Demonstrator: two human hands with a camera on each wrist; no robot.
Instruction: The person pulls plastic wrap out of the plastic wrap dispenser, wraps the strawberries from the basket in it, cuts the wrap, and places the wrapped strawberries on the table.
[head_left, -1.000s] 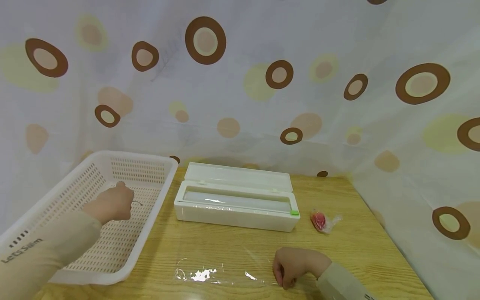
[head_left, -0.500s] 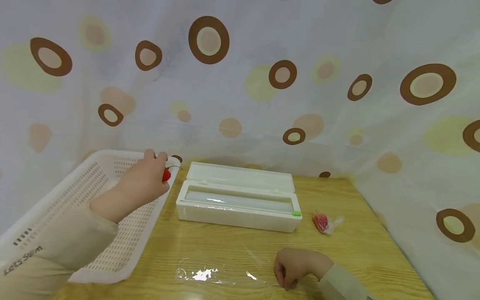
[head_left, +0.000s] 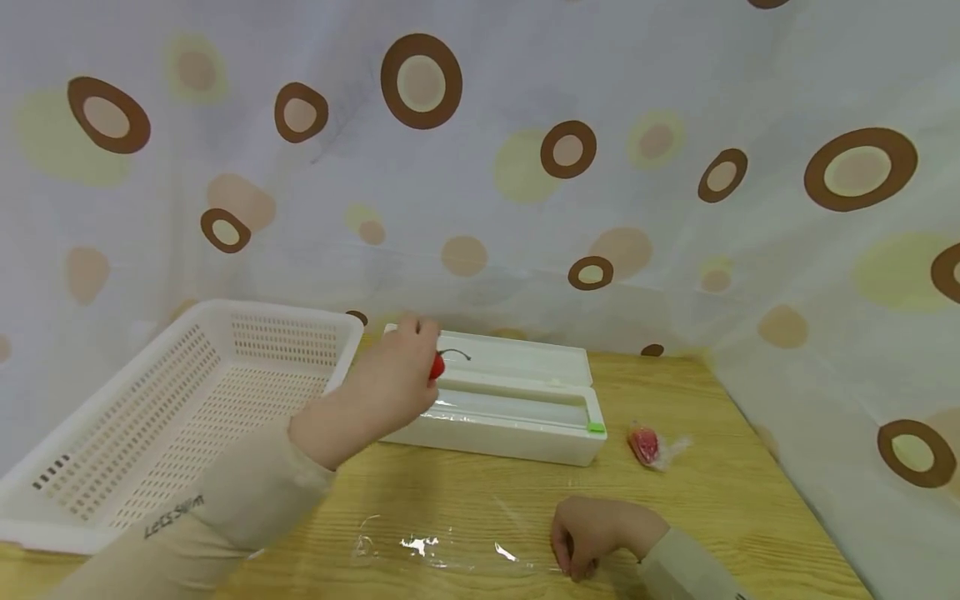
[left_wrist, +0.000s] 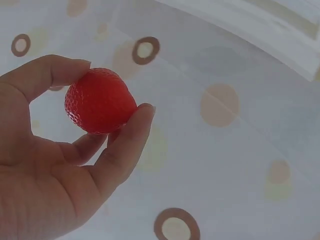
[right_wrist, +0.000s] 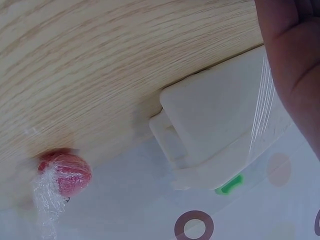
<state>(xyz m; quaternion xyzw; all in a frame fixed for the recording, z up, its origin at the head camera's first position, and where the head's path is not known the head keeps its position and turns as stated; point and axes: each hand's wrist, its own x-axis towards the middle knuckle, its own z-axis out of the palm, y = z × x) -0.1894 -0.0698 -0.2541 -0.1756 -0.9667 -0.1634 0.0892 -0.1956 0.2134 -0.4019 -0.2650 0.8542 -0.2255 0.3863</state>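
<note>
My left hand holds a red strawberry between thumb and fingertips, in the air in front of the white cling film box. A thin curved stem sticks out to the right of the fruit in the head view. My right hand rests low on the table with curled fingers, pinching the right end of a clear sheet of cling film. This sheet lies over the wood, showing mainly by its glints. The box stands with its lid raised and a film roll inside; my left hand hides its left end.
A white slotted basket stands at the left, partly behind my left sleeve. Right of the box lies a red fruit wrapped in film, its film end twisted. A green slider sits at the box's right end. A patterned curtain closes off the back.
My left hand has come up out of the basket with the strawberry and moved right, over the left part of the box. My right hand stays in place on the film.
</note>
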